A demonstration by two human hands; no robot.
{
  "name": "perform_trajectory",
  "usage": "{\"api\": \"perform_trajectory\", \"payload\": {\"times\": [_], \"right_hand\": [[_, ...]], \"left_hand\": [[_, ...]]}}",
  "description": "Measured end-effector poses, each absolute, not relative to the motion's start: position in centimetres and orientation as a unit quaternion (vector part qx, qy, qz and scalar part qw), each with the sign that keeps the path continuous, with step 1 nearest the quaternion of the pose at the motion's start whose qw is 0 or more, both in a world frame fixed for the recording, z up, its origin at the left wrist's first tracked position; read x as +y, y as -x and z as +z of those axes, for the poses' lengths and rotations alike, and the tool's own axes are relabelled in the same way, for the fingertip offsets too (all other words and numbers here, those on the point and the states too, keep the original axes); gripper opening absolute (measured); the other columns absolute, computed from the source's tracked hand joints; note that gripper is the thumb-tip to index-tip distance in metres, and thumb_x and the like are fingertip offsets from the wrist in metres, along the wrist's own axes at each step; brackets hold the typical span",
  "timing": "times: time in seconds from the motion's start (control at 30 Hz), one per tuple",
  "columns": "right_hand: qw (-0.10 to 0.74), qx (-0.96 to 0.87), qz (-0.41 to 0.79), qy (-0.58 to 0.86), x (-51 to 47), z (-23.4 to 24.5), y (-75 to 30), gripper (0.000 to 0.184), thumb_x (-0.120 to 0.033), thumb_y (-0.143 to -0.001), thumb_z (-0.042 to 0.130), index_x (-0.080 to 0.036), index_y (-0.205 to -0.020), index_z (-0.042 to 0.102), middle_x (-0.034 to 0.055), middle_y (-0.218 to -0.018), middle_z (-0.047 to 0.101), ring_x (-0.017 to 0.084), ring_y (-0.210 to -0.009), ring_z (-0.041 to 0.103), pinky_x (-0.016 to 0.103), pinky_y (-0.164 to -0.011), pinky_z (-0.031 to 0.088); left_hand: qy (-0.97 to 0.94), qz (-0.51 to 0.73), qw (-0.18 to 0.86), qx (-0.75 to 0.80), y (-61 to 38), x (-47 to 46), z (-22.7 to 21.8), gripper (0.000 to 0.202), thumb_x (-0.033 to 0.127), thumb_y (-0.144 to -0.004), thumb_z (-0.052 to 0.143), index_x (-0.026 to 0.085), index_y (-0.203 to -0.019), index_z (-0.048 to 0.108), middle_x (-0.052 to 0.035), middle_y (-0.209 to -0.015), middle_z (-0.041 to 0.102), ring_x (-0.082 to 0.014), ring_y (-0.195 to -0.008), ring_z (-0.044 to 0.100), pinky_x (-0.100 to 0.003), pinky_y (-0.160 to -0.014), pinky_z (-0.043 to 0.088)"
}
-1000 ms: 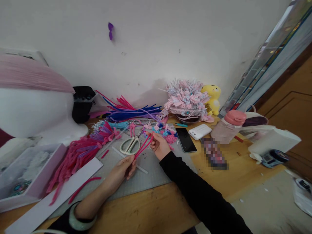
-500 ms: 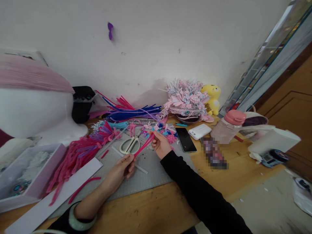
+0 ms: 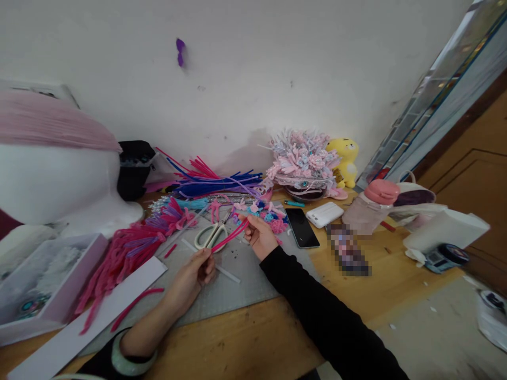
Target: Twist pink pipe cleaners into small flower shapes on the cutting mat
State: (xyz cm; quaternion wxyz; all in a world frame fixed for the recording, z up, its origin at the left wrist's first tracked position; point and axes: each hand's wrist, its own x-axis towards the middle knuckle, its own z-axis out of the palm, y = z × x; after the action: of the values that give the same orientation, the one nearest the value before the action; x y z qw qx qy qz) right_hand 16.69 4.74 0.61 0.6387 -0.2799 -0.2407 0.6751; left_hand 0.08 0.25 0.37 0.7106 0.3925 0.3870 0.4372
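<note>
Left hand (image 3: 196,274), low over the grey mat (image 3: 245,293), pinches the near end of the pink pipe cleaners (image 3: 230,236). They slant toward 2 o'clock from it to the right hand (image 3: 259,237), whose fingers are closed on their far end. White scissors (image 3: 209,237) lie at 12 o'clock of the left hand, beneath the stems.

Grey mat (image 3: 245,285) mid-table. White-handled scissors (image 3: 212,236) lie on it at 11 o'clock. Black phone (image 3: 302,227) at the mat's 2 o'clock edge, flat white case (image 3: 325,214) just beyond. Pink flowered headdress (image 3: 303,161) at 1 o'clock by the wall, yellow plush (image 3: 346,158) beside it. Blue-purple pipe cleaner bundle (image 3: 214,184) at 12. Mannequin head (image 3: 51,179) at 10, white box (image 3: 85,264) at 9.
</note>
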Motion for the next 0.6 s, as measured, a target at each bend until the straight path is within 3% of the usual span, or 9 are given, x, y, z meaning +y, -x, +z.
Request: {"api": "perform_trajectory", "payload": {"times": [0.37, 0.6], "right_hand": [[0.634, -0.237, 0.675, 0.293, 4.56, 0.75, -16.41, 0.013, -0.021, -0.062, 0.063, -0.015, -0.06, 0.051, 0.0015, -0.073, 0.064, 0.003, -0.042, 0.045, 0.014, -0.035, 0.033], [0.646, -0.222, 0.674, 0.281, 4.62, 0.58, -16.22, 0.007, -0.016, -0.063, 0.062, -0.015, -0.062, 0.055, 0.0023, -0.075, 0.065, 0.007, -0.061, 0.057, 0.017, -0.056, 0.046]], "left_hand": [[-0.386, 0.43, 0.723, 0.379, -0.04, 0.36, 0.22, 0.024, 0.033, -0.073, 0.048, 0.017, -0.057, 0.04, 0.0065, -0.045, 0.04, -0.0052, -0.037, 0.034, -0.019, -0.04, 0.028], [-0.382, 0.421, 0.724, 0.391, -0.12, 0.3, 0.54, 0.02, 0.03, -0.073, 0.047, 0.017, -0.059, 0.041, 0.0063, -0.046, 0.042, -0.0056, -0.038, 0.035, -0.019, -0.04, 0.029]]}}
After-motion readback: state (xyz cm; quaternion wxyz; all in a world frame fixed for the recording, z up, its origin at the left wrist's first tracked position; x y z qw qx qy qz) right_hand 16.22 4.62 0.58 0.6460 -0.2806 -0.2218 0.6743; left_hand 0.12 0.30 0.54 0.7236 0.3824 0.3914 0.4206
